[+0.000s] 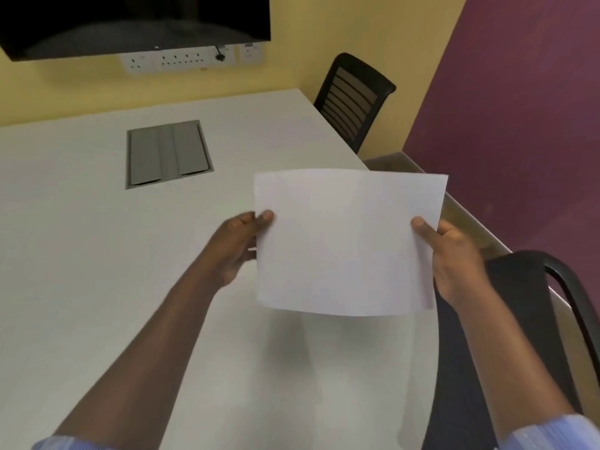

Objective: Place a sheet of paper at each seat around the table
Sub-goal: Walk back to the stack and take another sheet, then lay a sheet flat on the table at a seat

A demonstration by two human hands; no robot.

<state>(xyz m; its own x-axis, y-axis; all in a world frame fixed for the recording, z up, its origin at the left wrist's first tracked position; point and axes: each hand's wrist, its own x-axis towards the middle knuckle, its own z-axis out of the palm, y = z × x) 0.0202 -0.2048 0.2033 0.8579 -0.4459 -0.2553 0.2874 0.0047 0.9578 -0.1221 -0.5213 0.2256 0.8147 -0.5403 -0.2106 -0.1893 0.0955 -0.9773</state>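
Note:
A blank white sheet of paper (347, 241) hangs in the air above the right side of the pale table (97, 254), casting a soft shadow on it. My left hand (237, 245) pinches the sheet's left edge, thumb on top. My right hand (451, 258) grips its right edge the same way. The right edge looks doubled, so it may be more than one sheet; I cannot tell. A black chair (354, 99) stands at the table's far right side, and another black chair (526, 319) is close on the right under my right arm.
A grey cable hatch (167, 154) is set flush in the table's middle. A dark screen (130, 24) and a row of wall sockets (181, 60) are on the yellow wall behind. A purple wall (519, 125) runs close along the right.

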